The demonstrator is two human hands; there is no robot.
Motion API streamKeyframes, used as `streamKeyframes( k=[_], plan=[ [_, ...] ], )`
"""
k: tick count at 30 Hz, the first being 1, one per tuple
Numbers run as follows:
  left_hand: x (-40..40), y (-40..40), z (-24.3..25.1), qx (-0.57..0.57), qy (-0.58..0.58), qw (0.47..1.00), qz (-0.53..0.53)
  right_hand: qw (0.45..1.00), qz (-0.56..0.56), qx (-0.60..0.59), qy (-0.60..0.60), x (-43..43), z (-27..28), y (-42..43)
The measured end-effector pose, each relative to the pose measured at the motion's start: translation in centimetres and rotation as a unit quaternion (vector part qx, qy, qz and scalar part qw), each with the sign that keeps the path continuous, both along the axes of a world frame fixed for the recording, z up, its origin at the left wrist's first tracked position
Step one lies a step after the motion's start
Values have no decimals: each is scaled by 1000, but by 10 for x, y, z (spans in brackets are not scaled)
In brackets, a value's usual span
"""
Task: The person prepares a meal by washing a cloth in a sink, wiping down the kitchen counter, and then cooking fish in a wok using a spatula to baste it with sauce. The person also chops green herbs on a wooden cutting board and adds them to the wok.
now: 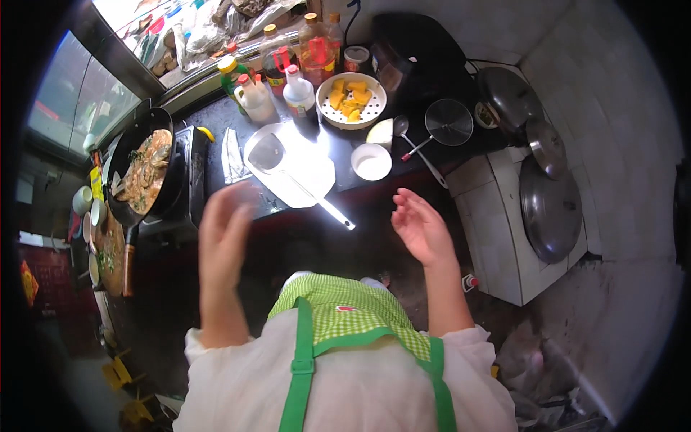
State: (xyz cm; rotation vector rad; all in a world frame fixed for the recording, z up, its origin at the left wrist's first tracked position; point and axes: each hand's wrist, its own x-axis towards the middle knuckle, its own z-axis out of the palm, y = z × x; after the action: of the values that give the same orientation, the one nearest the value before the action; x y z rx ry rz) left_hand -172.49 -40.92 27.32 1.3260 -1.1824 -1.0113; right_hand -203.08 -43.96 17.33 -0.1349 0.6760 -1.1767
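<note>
My left hand point(227, 227), blurred, is raised before the counter's front edge, holding nothing, its thumb apart from the fingers. Before the counter on the other side, my right hand point(424, 227) is empty too, fingers loosely bent. Between and beyond them a white plate point(318, 181) lies in bright light. A metal spatula point(267, 153) rests on it, its handle jutting past the counter edge. Nearest beyond my right hand stands a small white bowl point(371, 162). To the left, a black wok point(116, 200) on a gas stove point(192, 167) holds what looks like fish in reddish sauce point(146, 173).
A perforated steamer tray point(329, 110) holds orange pumpkin-like pieces point(351, 99). Behind are several sauce bottles point(298, 94). A ladle point(400, 127) and a round mesh strainer point(449, 123) lie right. Large pot lids point(550, 210) lean by the tiled block point(488, 216).
</note>
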Motion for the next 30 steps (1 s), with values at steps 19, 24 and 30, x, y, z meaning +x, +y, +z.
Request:
streamKeyframes(
  k=[19,24,30],
  plan=[
    [-274,-153,-65,63,85,991,-87,900,-222,30,373,-443,-41,-134],
    [-306,-174,-47,63,44,996,-53,759,-155,11,632,-555,-90,-207],
    [-340,-159,-50,80,-14,991,108,363,-45,33,930,-686,-145,-294]
  ],
)
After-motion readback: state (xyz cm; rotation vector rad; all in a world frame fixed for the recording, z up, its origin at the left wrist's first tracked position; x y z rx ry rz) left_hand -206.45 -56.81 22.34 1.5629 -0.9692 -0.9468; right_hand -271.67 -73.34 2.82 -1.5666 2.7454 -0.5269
